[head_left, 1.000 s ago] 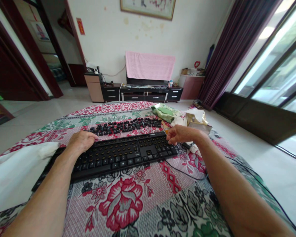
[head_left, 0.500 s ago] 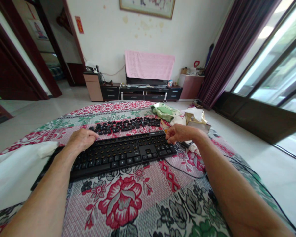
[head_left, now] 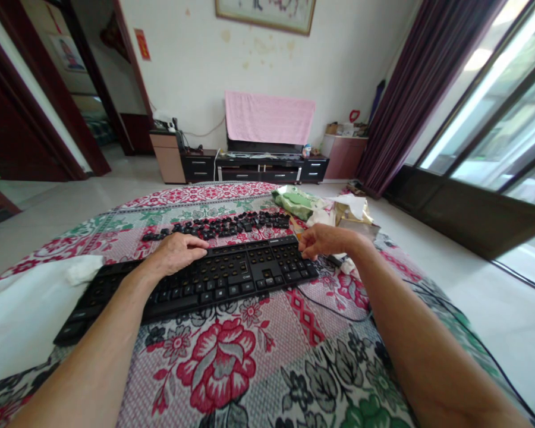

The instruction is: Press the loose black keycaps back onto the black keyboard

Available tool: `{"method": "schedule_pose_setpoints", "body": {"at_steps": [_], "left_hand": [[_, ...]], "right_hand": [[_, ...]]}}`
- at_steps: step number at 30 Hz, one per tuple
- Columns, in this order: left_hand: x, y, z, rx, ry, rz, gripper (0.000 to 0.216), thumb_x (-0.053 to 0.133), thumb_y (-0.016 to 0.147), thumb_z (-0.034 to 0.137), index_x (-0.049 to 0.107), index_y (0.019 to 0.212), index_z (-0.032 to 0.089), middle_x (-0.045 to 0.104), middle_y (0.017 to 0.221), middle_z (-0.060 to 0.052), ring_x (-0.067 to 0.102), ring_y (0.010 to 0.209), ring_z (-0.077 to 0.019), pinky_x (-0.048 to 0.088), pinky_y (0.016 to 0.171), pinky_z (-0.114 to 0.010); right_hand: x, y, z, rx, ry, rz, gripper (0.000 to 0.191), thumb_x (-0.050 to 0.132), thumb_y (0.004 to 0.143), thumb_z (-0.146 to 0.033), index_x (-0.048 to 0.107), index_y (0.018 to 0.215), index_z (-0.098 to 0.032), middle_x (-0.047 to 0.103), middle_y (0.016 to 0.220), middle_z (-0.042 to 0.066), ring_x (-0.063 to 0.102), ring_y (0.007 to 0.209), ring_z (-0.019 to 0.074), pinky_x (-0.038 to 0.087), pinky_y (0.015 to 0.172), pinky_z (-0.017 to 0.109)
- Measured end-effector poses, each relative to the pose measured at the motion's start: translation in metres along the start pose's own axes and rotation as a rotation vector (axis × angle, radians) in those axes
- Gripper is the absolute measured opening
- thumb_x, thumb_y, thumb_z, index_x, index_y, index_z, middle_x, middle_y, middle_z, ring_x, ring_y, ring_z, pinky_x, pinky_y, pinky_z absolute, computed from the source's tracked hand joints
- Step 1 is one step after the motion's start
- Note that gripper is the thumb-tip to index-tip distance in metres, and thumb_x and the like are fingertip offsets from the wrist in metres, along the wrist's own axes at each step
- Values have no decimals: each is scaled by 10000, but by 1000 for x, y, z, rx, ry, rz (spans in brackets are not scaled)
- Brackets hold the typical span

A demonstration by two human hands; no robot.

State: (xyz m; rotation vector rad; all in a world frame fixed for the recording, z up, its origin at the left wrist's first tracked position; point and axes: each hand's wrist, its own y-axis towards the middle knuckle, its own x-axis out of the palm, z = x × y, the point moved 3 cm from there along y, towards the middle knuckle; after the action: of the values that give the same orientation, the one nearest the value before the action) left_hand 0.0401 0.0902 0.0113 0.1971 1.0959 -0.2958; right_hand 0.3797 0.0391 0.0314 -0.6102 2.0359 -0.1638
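Note:
A black keyboard (head_left: 218, 276) lies slantwise on the flowered tablecloth, many of its keys bare of caps; its front rows still carry some. My left hand (head_left: 178, 255) rests over the keyboard's back edge, fingers stretched out to the right, covering part of the upper rows. At the keyboard's right back corner, my right hand (head_left: 323, 241) is closed in a pinch on what looks like a small brush (head_left: 297, 229), its tan and orange end sticking up past the fingers. Loose black keycaps (head_left: 232, 224) lie in a long heap behind the keyboard.
White paper or cloth (head_left: 22, 315) lies at the left, with a crumpled white wad (head_left: 84, 270) on it. A green bag (head_left: 296, 202) and an open box (head_left: 354, 214) stand behind my right hand. A black cable (head_left: 339, 315) trails right across the tablecloth (head_left: 218, 368).
My left hand has moved right along the keyboard's back edge, its fingers now straighter, uncovering keycaps at the heap's left end. My right hand has stayed in place.

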Motion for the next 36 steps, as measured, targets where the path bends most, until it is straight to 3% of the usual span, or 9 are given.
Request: {"method": "schedule_pose_setpoints", "body": {"at_steps": [36], "left_hand": [[5,2,-2,-43,40,37,321,482,653,432,671,856,270,675,811,23,588,769,-168,398,691,-231]], "right_hand": [[0,-1,-5,-2,-50,16,134,557,640,-289,569,728,-190,591,629,-10,542,593,114,407,569,246]]}}
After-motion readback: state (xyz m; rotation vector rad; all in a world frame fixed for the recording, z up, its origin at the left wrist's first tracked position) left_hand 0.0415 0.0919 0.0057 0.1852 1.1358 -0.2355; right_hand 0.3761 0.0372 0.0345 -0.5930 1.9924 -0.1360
